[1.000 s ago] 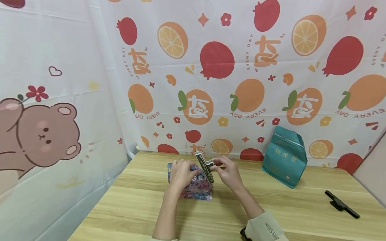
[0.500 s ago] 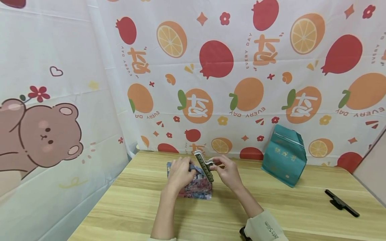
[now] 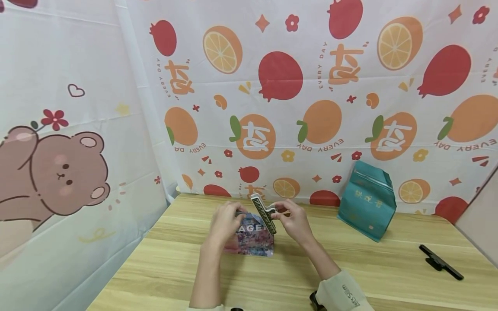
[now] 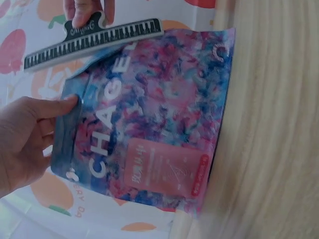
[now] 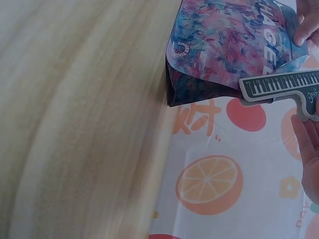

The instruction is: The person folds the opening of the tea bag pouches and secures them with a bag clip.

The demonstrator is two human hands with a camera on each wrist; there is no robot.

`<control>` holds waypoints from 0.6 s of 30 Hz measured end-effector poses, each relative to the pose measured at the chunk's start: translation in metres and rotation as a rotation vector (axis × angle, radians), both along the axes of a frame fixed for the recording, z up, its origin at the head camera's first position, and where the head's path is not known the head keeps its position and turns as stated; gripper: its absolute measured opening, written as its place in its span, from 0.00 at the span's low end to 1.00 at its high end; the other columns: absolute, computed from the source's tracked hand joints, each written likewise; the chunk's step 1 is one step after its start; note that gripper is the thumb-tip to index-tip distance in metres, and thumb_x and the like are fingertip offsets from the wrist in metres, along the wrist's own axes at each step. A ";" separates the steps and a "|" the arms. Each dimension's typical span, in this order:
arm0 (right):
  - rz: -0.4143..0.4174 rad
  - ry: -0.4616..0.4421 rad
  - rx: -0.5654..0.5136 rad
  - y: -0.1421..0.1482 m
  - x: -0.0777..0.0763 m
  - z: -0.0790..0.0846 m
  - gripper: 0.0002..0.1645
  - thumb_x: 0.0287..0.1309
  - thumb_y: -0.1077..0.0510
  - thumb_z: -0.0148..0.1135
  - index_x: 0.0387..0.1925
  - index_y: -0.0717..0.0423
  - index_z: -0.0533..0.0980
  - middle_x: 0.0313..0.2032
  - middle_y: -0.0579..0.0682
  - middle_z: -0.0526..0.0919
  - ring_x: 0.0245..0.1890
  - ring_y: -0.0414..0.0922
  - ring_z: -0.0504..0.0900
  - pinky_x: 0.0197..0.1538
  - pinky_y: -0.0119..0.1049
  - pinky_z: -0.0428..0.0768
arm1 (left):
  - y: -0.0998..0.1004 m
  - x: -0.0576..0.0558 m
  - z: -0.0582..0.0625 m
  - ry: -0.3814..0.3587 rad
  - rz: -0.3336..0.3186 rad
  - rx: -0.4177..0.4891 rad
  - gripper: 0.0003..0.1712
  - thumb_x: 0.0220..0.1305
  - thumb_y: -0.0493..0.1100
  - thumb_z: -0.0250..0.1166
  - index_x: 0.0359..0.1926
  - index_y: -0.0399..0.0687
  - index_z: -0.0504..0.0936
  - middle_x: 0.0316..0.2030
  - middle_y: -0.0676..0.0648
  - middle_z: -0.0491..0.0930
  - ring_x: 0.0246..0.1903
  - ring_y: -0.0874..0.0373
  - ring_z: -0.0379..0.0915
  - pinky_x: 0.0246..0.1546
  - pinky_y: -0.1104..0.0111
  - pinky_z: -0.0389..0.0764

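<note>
A blue, pink and purple printed pouch (image 3: pixel 253 242) with white lettering stands on the table, its top folded over. My left hand (image 3: pixel 225 224) pinches the left part of that top, thumb on the front in the left wrist view. My right hand (image 3: pixel 294 221) pinches the handle of a long black bag clip (image 3: pixel 263 214) with a piano-key print. Slanting across the pouch's upper right corner, the bag clip (image 4: pixel 94 42) overlaps the folded edge in the left wrist view. In the right wrist view, the near end of the bag clip (image 5: pixel 281 84) lies along the pouch's side corner.
To the right stands a teal pouch (image 3: pixel 367 203) with a creased top, close to the patterned curtain (image 3: pixel 319 172). Another black clip (image 3: pixel 441 263) lies at the right side of the wooden table (image 3: pixel 163 268).
My left hand has slid left along the pouch's top, uncovering more of the lettering. My right hand and the bag clip stay nearly in place.
</note>
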State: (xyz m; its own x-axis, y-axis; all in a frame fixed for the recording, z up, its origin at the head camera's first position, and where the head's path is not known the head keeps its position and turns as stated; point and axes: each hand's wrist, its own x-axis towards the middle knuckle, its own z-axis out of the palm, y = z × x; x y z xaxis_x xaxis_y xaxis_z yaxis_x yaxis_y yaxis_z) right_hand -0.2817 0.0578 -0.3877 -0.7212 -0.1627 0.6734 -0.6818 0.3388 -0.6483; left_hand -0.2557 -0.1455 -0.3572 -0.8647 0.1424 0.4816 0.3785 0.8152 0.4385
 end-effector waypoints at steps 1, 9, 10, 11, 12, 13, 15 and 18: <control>0.002 -0.001 -0.001 0.000 0.000 0.000 0.11 0.44 0.68 0.69 0.33 0.58 0.80 0.29 0.43 0.77 0.30 0.41 0.77 0.31 0.32 0.78 | -0.001 0.000 0.000 0.023 0.008 -0.014 0.05 0.51 0.35 0.69 0.28 0.50 0.83 0.30 0.51 0.81 0.37 0.53 0.73 0.49 0.55 0.65; 0.003 0.004 0.010 -0.001 0.001 0.001 0.12 0.44 0.69 0.69 0.34 0.58 0.80 0.29 0.45 0.78 0.30 0.41 0.77 0.31 0.32 0.78 | -0.010 -0.005 -0.008 0.031 0.019 0.010 0.06 0.48 0.43 0.72 0.30 0.52 0.86 0.36 0.50 0.81 0.42 0.51 0.68 0.48 0.51 0.61; -0.001 0.003 0.018 -0.001 0.001 0.001 0.12 0.44 0.69 0.69 0.34 0.58 0.80 0.29 0.44 0.78 0.30 0.41 0.78 0.31 0.32 0.78 | -0.011 -0.005 -0.009 0.015 0.012 0.026 0.07 0.49 0.44 0.71 0.32 0.51 0.86 0.38 0.49 0.81 0.42 0.51 0.67 0.46 0.52 0.62; -0.003 0.002 0.026 -0.001 0.002 0.002 0.12 0.44 0.68 0.69 0.34 0.57 0.80 0.29 0.44 0.78 0.30 0.40 0.78 0.31 0.32 0.78 | -0.011 -0.005 -0.010 0.001 0.001 0.042 0.07 0.49 0.44 0.71 0.32 0.50 0.86 0.38 0.49 0.80 0.42 0.51 0.67 0.44 0.53 0.64; -0.005 0.004 0.035 -0.002 0.002 0.002 0.12 0.44 0.68 0.69 0.34 0.57 0.80 0.29 0.43 0.78 0.30 0.40 0.78 0.31 0.31 0.78 | -0.012 -0.006 -0.010 -0.009 -0.009 0.052 0.08 0.50 0.43 0.71 0.33 0.48 0.86 0.39 0.48 0.80 0.41 0.51 0.66 0.42 0.53 0.65; -0.008 0.007 0.046 -0.002 0.002 0.003 0.12 0.44 0.67 0.69 0.34 0.57 0.80 0.29 0.43 0.78 0.30 0.39 0.78 0.32 0.31 0.78 | -0.013 -0.006 -0.011 -0.014 -0.019 0.062 0.08 0.50 0.43 0.71 0.33 0.47 0.86 0.39 0.48 0.80 0.40 0.52 0.66 0.41 0.54 0.66; -0.014 0.017 0.072 -0.004 0.003 0.005 0.12 0.44 0.67 0.69 0.34 0.58 0.80 0.30 0.42 0.78 0.30 0.39 0.78 0.32 0.31 0.77 | -0.014 -0.006 -0.011 -0.018 -0.033 0.070 0.08 0.50 0.42 0.71 0.34 0.47 0.86 0.39 0.47 0.80 0.39 0.53 0.66 0.40 0.56 0.67; -0.026 0.038 0.119 -0.006 0.005 0.008 0.12 0.43 0.66 0.70 0.34 0.59 0.81 0.29 0.43 0.77 0.30 0.39 0.78 0.34 0.30 0.77 | -0.015 -0.007 -0.012 -0.018 -0.045 0.062 0.08 0.50 0.42 0.71 0.34 0.47 0.86 0.37 0.48 0.81 0.36 0.55 0.65 0.38 0.58 0.67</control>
State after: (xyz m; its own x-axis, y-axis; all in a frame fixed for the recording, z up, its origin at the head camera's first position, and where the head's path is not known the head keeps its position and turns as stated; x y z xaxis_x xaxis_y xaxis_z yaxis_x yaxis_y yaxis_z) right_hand -0.2772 0.0516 -0.3798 -0.7005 -0.2245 0.6775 -0.6952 0.4295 -0.5765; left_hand -0.2629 -0.1609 -0.3690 -0.8669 0.1520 0.4747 0.4057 0.7686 0.4947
